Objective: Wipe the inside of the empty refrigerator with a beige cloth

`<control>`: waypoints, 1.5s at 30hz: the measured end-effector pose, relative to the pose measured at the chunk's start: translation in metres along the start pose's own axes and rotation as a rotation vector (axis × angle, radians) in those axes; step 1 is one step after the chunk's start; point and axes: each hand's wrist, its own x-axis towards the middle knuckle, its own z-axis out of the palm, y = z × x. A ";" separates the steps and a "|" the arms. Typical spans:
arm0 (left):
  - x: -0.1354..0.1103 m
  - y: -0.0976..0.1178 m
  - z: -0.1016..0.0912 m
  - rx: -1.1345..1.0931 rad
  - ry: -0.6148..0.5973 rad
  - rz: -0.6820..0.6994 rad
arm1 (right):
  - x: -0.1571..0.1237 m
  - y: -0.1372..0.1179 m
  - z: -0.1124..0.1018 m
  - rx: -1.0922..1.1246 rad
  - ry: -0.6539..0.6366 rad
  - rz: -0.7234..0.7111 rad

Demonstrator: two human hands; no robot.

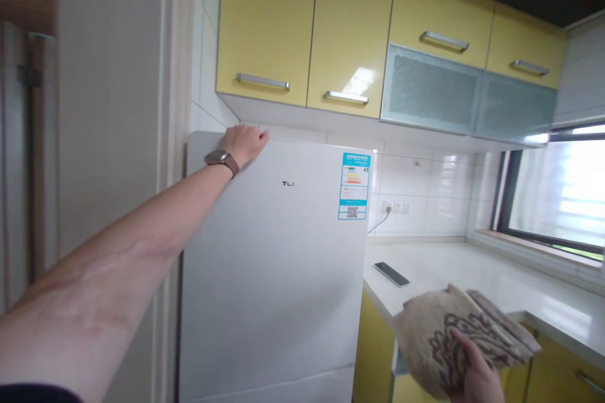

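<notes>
My left hand (244, 141), with a watch on its wrist, is curled over the top edge of a pale grey refrigerator (265, 264) near its left corner. Most of its fingers are hidden behind that edge. Low on the right, my right hand (479, 374) grips a bunched beige cloth (425, 334) with dark brown line patterns. The thumb lies across the cloth, which hangs in front of the counter edge, slightly blurred. The refrigerator door is closed and bears a blue-and-white energy label (354, 186).
Yellow wall cabinets (269, 25) hang just above the refrigerator. A dark phone (391, 274) lies on the white counter (439, 258). A plug sits in the wall socket (388, 206). On the left stands a door frame (174, 75); a window (558, 189) is at right.
</notes>
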 end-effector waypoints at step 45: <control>-0.006 -0.002 0.011 0.088 0.096 -0.068 | 0.054 -0.172 0.420 -1.207 -0.274 -1.431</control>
